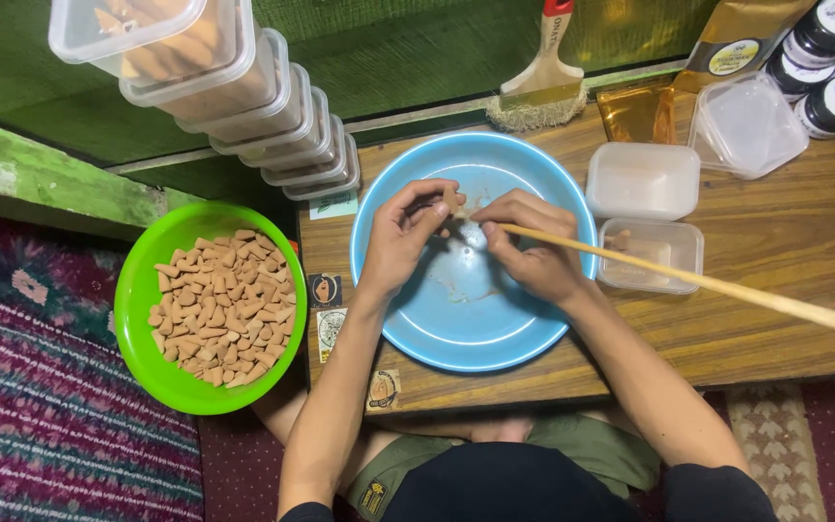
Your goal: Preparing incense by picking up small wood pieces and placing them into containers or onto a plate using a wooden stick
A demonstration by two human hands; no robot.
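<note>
Wooden low table (775,242), centre frame: left hand (400,237) pinches a small tan cone (451,200); right hand (533,246) grips a long wooden stick (707,283) (a hard poke may crumble the cone) over the round blue plastic basin (533,164).

Both hands meet fingertip to fingertip, forearms converging from below.

The left hand (400,237) is raised on a bare forearm that runs up from the lower edge of view, wrist nearly straight, fingers curled in and thumb pressed toward the fingertips in a pinch. The right hand (533,246) comes in from the other side on a bare forearm angled up and inward, wrist bent slightly, knuckles up, fingers folded tight with the thumb tucked under them. The two sets of fingertips lie just beside each other, almost touching, between the hands. Both elbows are bent and held close to the body.
</note>
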